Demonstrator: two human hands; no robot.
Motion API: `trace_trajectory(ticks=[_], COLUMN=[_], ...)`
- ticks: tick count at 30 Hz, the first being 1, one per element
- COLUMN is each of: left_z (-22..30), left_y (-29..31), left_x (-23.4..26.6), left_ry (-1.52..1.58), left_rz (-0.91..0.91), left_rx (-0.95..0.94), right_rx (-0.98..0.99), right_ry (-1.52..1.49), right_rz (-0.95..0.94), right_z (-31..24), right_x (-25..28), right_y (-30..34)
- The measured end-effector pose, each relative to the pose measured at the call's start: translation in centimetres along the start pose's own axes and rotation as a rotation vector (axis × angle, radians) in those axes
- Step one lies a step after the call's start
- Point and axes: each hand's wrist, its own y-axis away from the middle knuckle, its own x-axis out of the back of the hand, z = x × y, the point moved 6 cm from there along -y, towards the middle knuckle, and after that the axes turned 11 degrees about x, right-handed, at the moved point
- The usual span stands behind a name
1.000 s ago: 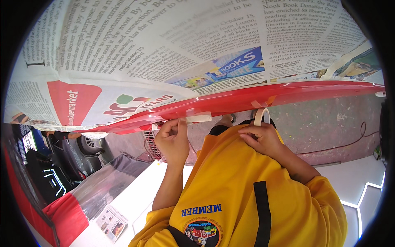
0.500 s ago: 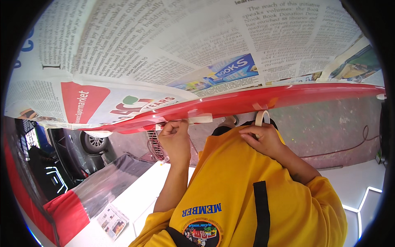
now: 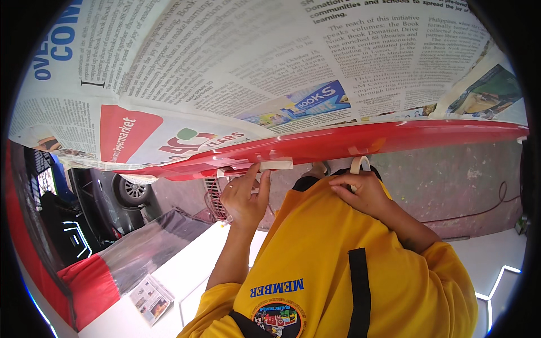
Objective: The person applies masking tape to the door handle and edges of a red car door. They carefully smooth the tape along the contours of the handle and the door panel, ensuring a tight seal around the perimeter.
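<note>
Concrete floor point(image 3: 434, 174) is stretching beneath a red panel point(image 3: 321, 143), its upper face already wearing newspaper point(image 3: 270, 62). A tape strip point(image 3: 277, 165) is clinging to the lower edge, where bare red is showing uncovered. Thumb and forefinger parted, the left hand point(image 3: 243, 201) is touching the strip's left end; the right hand point(image 3: 363, 192) is gripping a tape roll point(image 3: 354, 165).

Newspaper point(image 3: 248, 73): above the red panel point(image 3: 321, 144), cut off at the top.
Tape roll point(image 3: 354, 165): below the panel, partly hidden by my right hand point(image 3: 360, 189).
Tape strip point(image 3: 277, 165): at the panel's lower edge (whether my left hand point(image 3: 244, 198) touches it, I can't tell).
</note>
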Motion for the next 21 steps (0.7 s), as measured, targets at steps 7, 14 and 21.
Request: trace_trajectory(ticks=[7,14,21], left_z=[-0.2,-0.9,-0.9], left_y=[0.7,-0.4,0.4], left_x=[-1.1,-1.3,-0.4], left_ry=[0.103,0.092,0.195], left_rz=[-0.140,-0.466,-0.229], left_rx=[0.304,0.440,0.388], right_rx=[-0.006,-0.014,-0.005], right_ry=[0.004,-0.064,-0.069], right_rz=[0.016,0.044,0.050], right_z=[-0.1,0.1,0.7], right_x=[0.1,-0.8,-1.6], right_y=[0.0,-0.2,-0.5])
